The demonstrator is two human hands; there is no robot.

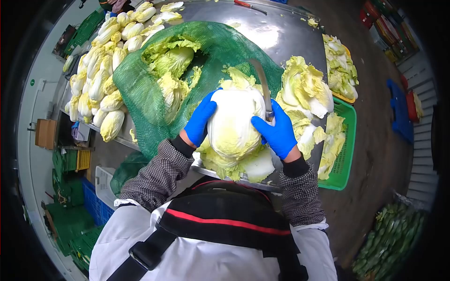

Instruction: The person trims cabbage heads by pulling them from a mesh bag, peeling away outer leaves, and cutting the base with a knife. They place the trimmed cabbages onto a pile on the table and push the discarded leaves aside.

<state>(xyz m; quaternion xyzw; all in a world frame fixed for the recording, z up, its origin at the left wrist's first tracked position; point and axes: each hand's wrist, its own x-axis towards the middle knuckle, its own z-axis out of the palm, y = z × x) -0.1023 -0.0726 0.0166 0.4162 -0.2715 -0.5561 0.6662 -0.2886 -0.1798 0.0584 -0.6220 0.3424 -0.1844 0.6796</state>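
Observation:
A large, pale cabbage [236, 122] is held between both hands above the metal table's front edge. My left hand [200, 117], in a blue glove, presses its left side. On the right side lies my right hand [276, 130], also gloved in blue, with the knife [263, 86] gripped in it, its curved blade pointing away from me. Loose outer leaves [255, 166] lie beneath the cabbage. Behind it a green mesh bag [220, 44] spreads over the table, with more cabbages [173, 61] in its opening.
Many small cabbages [101, 79] are piled at the left. Torn leaves [304, 89] lie at the right, beside a green crate [348, 159]. A red-handled tool [249, 6] rests on the metal table [300, 35] at the far side. Another person [121, 5] is partly visible at the upper left.

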